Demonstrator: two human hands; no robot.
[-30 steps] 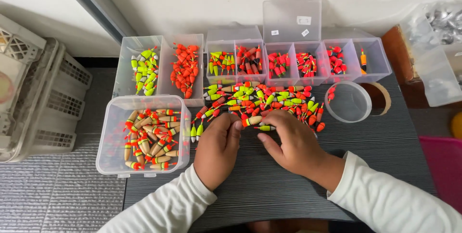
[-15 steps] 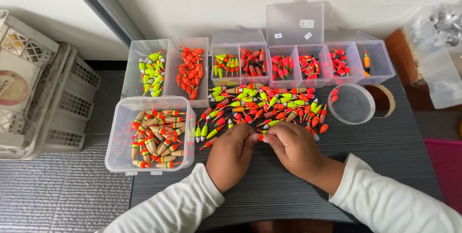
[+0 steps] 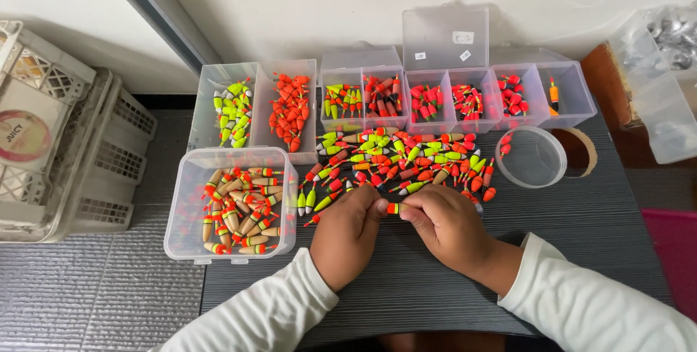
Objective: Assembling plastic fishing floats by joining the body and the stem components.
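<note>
Fingertips of both hands meet on one small orange-and-yellow plastic fishing float (image 3: pixel 393 208), pinched between left hand (image 3: pixel 347 234) and right hand (image 3: pixel 444 225), just below the loose pile of red, yellow and green floats (image 3: pixel 406 159) on the dark ribbed tabletop (image 3: pixel 581 236). Exact grip points are probably thumb and forefinger; hard to see. Upright clear lid (image 3: pixel 445 38) behind carries small white rectangular stickers. Round red-and-cream label (image 3: pixel 23 136) lies in the grey plastic crate (image 3: pixel 94 170), far left.

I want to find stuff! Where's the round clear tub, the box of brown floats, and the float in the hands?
Round clear tub (image 3: pixel 559 167), head view, right rim.
Box of brown floats (image 3: pixel 181 239), head view, left wall.
Held float (image 3: pixel 393 208), head view, orange middle.
</note>
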